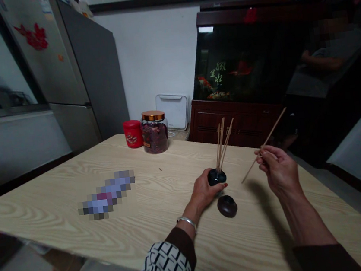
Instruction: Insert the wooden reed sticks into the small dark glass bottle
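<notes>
While the left hand closes around a small dark pot holding several fanned wooden sticks, the right hand pinches another stick in the air above the pale wood-grain table, and a round dark lid lies just beside the pot.

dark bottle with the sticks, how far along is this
Done: several thin wooden sticks stand in the dark round bottle, and its lid is off on the table. In hand: the right hand holds one more stick while the left hand steadies the bottle. Left: that stick isn't in the bottle yet.
</notes>
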`<state>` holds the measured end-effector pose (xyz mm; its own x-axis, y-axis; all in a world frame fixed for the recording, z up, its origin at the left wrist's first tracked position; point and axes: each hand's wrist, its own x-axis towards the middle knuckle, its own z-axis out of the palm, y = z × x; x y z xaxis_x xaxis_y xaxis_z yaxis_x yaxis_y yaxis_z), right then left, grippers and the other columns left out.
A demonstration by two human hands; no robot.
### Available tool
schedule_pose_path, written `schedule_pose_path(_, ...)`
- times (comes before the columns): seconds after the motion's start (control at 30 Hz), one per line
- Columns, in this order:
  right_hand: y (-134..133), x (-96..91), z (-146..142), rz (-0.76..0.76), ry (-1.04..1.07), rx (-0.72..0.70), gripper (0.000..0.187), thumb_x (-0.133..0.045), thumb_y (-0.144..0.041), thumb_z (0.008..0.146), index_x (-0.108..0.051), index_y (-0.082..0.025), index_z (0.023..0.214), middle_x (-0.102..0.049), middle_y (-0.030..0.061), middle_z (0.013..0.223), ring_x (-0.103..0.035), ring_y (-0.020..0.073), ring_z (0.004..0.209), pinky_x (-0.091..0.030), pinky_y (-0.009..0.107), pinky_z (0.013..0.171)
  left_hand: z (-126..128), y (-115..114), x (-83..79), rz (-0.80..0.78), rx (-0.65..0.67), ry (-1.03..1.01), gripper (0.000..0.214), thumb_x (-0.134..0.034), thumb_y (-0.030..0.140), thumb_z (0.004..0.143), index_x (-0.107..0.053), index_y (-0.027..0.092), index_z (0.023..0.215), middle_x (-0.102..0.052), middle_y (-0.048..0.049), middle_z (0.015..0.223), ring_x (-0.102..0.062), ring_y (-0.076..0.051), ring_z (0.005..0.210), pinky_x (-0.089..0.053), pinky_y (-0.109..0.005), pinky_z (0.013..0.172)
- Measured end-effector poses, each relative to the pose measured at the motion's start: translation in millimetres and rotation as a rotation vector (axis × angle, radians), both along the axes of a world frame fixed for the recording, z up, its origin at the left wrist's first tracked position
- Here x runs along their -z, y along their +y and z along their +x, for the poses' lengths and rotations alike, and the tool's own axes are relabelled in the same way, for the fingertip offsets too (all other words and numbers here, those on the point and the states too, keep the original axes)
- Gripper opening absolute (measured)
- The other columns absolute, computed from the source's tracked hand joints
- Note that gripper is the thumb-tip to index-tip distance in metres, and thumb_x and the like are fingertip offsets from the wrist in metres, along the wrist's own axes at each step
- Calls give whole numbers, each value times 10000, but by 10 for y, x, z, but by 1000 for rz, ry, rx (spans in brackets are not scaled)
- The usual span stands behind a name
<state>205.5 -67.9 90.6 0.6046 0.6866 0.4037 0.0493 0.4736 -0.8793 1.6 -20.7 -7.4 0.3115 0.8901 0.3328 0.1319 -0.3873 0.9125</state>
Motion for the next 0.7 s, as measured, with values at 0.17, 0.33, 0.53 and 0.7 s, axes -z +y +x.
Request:
schedule_pose_path(0.17,112,-164,-398,188,-40,-8,236,-749,-262,728,-661,-150,917,-700,45,790,-597,94,583,-384,168,436,18,24,31,14,-2,-6,585,-809,426,686,-598,209,1186,-682,-38,1022,-621,-207,922,-480,-295,809)
schedule_pose_path(0.33,260,-54,-520,179,-125,-19,191,-707,-271,785,-639,-158,923,-694,33,795,-626,110,600,-411,187,446,20,32,36,7,-14,3,599,-811,437,678,-597,203,1187,-685,-44,1023,-621,-209,918,-478,-294,804)
schedule_pose_path(0.53,342,65,-552,88,-195,-42,207,-689,-310,788,-616,-169,922,-686,27,812,-634,125,615,-432,213,466,8,27,23,7,-3,3,586,-801,435,684,-601,198,1182,-689,-45,1007,-622,-206,900,-477,-285,786)
schedule_pose_path(0.7,354,186,-586,-93,-315,-132,255,-664,-402,799,-620,-179,915,-681,36,814,-612,140,600,-410,243,478,10,31,22,9,-15,16,577,-802,411,684,-598,198,1180,-685,-43,1014,-620,-208,912,-479,-295,802)
